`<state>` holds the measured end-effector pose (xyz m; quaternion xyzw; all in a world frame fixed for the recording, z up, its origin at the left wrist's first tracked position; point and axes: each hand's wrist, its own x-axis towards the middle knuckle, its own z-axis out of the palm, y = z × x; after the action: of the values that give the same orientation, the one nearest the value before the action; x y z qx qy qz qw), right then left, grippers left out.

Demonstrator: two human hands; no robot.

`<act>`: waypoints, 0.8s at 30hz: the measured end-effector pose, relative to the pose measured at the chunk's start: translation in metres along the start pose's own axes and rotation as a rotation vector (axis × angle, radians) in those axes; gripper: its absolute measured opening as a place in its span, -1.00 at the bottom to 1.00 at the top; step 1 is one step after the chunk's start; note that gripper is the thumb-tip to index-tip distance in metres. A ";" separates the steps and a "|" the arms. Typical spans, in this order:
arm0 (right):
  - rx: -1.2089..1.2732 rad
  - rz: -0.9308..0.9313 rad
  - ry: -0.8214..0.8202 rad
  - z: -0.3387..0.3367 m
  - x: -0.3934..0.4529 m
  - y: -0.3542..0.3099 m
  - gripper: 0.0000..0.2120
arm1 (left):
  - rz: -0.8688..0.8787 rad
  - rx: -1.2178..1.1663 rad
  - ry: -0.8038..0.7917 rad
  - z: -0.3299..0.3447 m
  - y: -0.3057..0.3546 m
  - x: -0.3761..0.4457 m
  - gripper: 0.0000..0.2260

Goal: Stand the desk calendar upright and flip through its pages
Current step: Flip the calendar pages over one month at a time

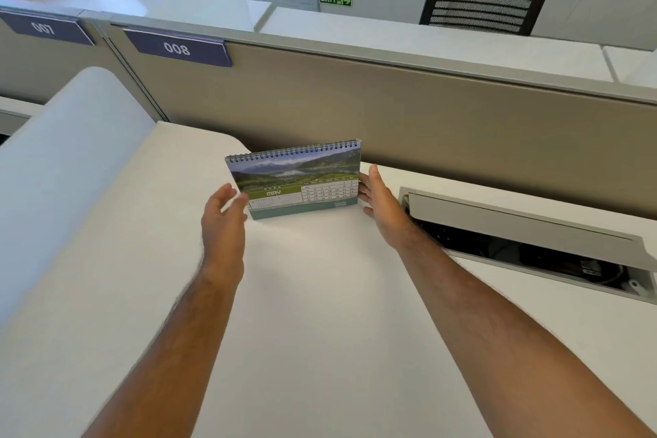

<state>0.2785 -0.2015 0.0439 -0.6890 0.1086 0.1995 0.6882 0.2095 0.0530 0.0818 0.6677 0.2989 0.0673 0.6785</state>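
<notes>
Left hand (pixel 223 220): centre-left of the frame, fingers spread loosely wide, thumb tip close against the lower left corner of the desk calendar; slightly blurred, so contact cannot be told for certain. Grips nothing.

Desk calendar (pixel 297 179): centre of the frame, standing upright on the white table (pixel 320 295), spiral binding along the top edge, MAY page with a landscape photo facing the camera. Sits just in front of the beige partition (pixel 426 107).

Right hand (pixel 382 204): right of centre, open flat, fingers extended, fingertips touching or just beside the calendar's right edge. Grips nothing.

Cable tray (pixel 526 242): right of the frame, lid raised, well clear of the calendar.

Step, as judged: the standing-up appears done, with both hands steadying or squaring the calendar. Flipping is not yet begun. Next move calls for one hand bracing the base while the other pinches the front page's lower edge and carries it over the spiral.
</notes>
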 end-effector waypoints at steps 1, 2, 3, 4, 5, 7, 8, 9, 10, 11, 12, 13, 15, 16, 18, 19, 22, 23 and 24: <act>-0.001 0.001 0.001 0.000 0.000 0.000 -0.39 | -0.053 0.023 -0.038 0.001 -0.004 -0.002 -0.57; -0.003 0.002 0.001 0.000 0.000 0.000 -0.39 | -0.089 0.048 -0.070 0.002 -0.007 -0.005 -0.53; -0.004 0.002 0.001 0.000 0.001 0.000 -0.39 | -0.104 0.076 -0.090 0.004 -0.009 -0.008 -0.51; -0.004 0.001 0.000 0.000 0.001 0.001 -0.39 | -0.104 0.103 -0.097 0.006 -0.010 -0.011 -0.50; -0.003 0.001 0.000 0.000 0.001 0.001 -0.39 | -0.099 0.120 -0.098 0.007 -0.011 -0.013 -0.49; -0.003 0.004 0.001 0.000 0.000 0.001 -0.38 | -0.088 0.134 -0.089 0.008 -0.012 -0.015 -0.47; -0.003 0.003 0.002 0.000 0.001 0.001 -0.38 | -0.088 0.141 -0.078 0.008 -0.013 -0.015 -0.47; -0.004 0.004 0.004 0.000 0.001 0.001 -0.38 | -0.090 0.149 -0.060 0.007 -0.013 -0.015 -0.46; -0.003 0.005 0.004 0.000 0.001 0.001 -0.38 | -0.088 0.156 -0.038 0.007 -0.013 -0.015 -0.47; -0.002 0.007 0.004 0.000 0.001 0.001 -0.38 | -0.076 0.163 -0.015 0.006 -0.013 -0.013 -0.48; -0.003 0.008 0.005 0.000 0.002 0.001 -0.38 | -0.059 0.166 0.009 0.006 -0.013 -0.012 -0.51; -0.003 0.008 0.004 0.000 0.002 0.001 -0.38 | -0.047 0.170 0.033 0.005 -0.012 -0.011 -0.54; -0.004 0.007 0.001 -0.001 0.002 0.002 -0.38 | -0.027 0.173 0.081 0.002 -0.013 -0.007 -0.61; -0.001 0.007 -0.001 -0.001 0.003 0.003 -0.39 | -0.013 0.176 0.100 -0.001 -0.016 -0.005 -0.66; 0.003 0.011 0.005 0.000 0.003 0.003 -0.39 | 0.021 0.171 0.128 -0.005 -0.019 -0.003 -0.80; 0.005 0.014 0.008 0.000 0.003 0.002 -0.39 | 0.032 0.166 0.136 -0.007 -0.021 -0.003 -0.85; -0.001 0.020 0.028 0.001 0.002 0.002 -0.42 | 0.033 0.142 0.123 -0.012 -0.023 -0.003 -0.90; -0.005 0.023 0.034 0.002 0.002 0.002 -0.45 | 0.036 0.136 0.113 -0.013 -0.023 -0.005 -0.89; -0.004 0.027 0.036 0.002 0.002 0.002 -0.48 | 0.039 0.131 0.111 -0.014 -0.022 -0.006 -0.88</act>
<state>0.2790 -0.1991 0.0416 -0.6924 0.1300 0.1968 0.6819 0.1909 0.0600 0.0637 0.7117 0.3266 0.0977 0.6143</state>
